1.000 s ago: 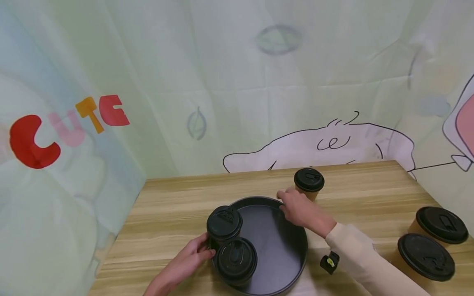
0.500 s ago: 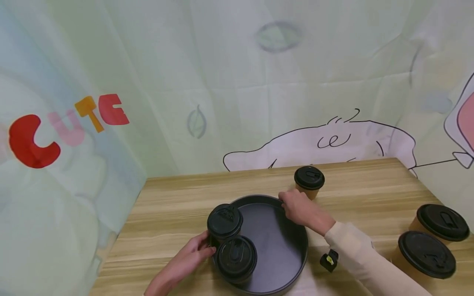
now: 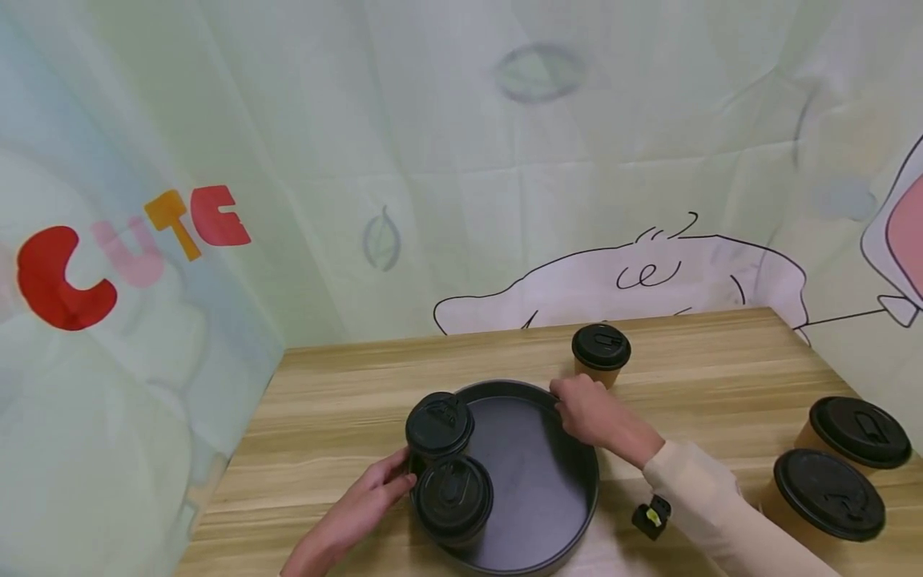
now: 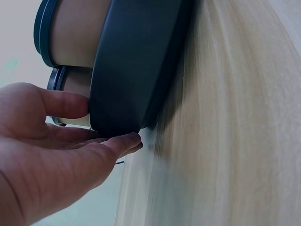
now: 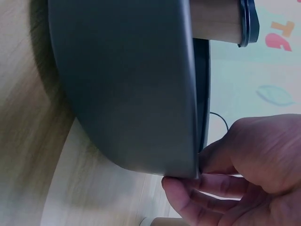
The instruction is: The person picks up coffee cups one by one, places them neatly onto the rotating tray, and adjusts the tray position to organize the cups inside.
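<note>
A round black pan (image 3: 534,481) lies on the wooden table, two black-lidded paper cups standing inside at its left: a rear cup (image 3: 438,425) and a front cup (image 3: 453,498). At the pan's left side, the left hand (image 3: 360,509) holds the edge; in the left wrist view its thumb meets the rim and its fingers lie along the outer wall (image 4: 131,61). The right hand (image 3: 598,413) pinches the far right rim, thumb on the inner side and curled fingers outside, clearest beside the pan wall (image 5: 127,84) in the right wrist view.
Another lidded cup (image 3: 602,353) stands just behind the right hand. Two more, a rear one (image 3: 858,433) and a nearer one (image 3: 829,495), are at the table's right. Printed cloth (image 3: 324,160) hangs behind the table (image 3: 332,393).
Over the last second the right fingers have closed on the rim and the hand has shifted slightly right. The front cup sits a little further left. The left hand has barely moved.
</note>
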Motion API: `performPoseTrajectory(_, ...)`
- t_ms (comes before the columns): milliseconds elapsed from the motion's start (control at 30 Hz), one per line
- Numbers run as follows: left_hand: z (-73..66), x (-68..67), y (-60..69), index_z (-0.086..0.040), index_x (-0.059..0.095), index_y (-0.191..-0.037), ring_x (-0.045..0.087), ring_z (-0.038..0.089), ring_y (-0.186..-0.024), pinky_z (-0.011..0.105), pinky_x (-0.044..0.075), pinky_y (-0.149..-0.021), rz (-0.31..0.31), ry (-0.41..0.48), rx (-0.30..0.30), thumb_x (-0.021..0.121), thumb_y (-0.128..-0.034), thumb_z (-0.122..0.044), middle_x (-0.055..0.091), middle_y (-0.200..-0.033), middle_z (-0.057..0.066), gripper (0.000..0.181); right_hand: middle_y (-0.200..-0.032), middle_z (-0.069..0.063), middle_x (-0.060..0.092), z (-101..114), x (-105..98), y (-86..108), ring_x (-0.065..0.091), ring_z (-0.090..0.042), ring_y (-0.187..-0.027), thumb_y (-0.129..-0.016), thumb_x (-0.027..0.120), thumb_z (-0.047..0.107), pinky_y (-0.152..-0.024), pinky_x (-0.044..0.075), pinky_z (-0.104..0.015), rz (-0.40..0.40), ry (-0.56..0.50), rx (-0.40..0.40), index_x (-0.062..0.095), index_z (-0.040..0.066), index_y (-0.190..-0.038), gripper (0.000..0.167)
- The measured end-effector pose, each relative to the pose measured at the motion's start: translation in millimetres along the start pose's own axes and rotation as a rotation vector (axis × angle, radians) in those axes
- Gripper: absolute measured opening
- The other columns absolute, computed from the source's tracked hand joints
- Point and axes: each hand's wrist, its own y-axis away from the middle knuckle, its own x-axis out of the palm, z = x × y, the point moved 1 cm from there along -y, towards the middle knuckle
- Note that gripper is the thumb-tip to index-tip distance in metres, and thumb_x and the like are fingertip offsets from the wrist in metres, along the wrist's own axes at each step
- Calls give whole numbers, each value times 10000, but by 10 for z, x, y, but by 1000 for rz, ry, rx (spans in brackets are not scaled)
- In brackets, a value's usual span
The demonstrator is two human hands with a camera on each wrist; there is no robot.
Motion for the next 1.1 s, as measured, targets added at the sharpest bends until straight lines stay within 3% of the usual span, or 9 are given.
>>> performPoseTrajectory(167, -482, 194, 214, 197, 122, -1557, 212, 486, -1499, 549, 332, -1187, -39, -30, 13, 475, -1093, -233, 153, -1619, 401, 725, -706, 6, 549, -9, -7, 63, 550, -144, -620, -947, 667, -34, -511, 485, -302, -3, -20, 28, 626, 63, -827, 160)
performPoseTrajectory(300, -677, 284, 297, 193, 151, -1556, 233, 470, -1500, 559, 298, -1198, -68, -13, 13, 408, -1097, -124, 189, -1623, 379, 614, -705, 4, 544, -22, -1, 129, 542, -130, -595, -949, 665, -30, -477, 464, -269, -3, -30, 43, 617, 63, -841, 151)
performPoseTrajectory(567, -662, 298, 285, 174, 202, -1560, 291, 417, -1491, 493, 331, -1197, -66, 45, 49, 391, -1115, -152, 270, -1622, 332, 583, -661, 28, 507, -42, 11, 288, 507, -115, -597, -892, 687, -66, -498, 439, -283, -90, -36, -54, 560, 93, -774, 235)
performPoseTrajectory(767, -659, 301, 287, 179, 231, -1552, 338, 388, -1464, 406, 386, -1166, -87, 62, 36, 402, -1116, -172, 315, -1605, 327, 586, -659, 48, 475, -44, 18, 386, 498, -109, -610, -843, 691, -79, -502, 438, -278, -136, -51, -93, 556, 94, -790, 225)
performPoseTrajectory(1000, -637, 290, 260, 138, 276, -1564, 358, 334, -1454, 388, 417, -1149, -84, 79, 20, 392, -1116, -170, 300, -1626, 299, 556, -640, 57, 474, -36, 25, 505, 476, -95, -567, -833, 693, -67, -468, 419, -264, -143, -54, -70, 554, 102, -767, 228)
performPoseTrajectory(1100, -639, 285, 255, 107, 307, -1570, 396, 288, -1421, 329, 437, -1111, -93, 69, 7, 393, -1116, -178, 336, -1619, 276, 542, -635, 60, 475, -30, 27, 549, 469, -92, -559, -826, 696, -65, -464, 413, -262, -151, -53, -64, 547, 107, -751, 240)
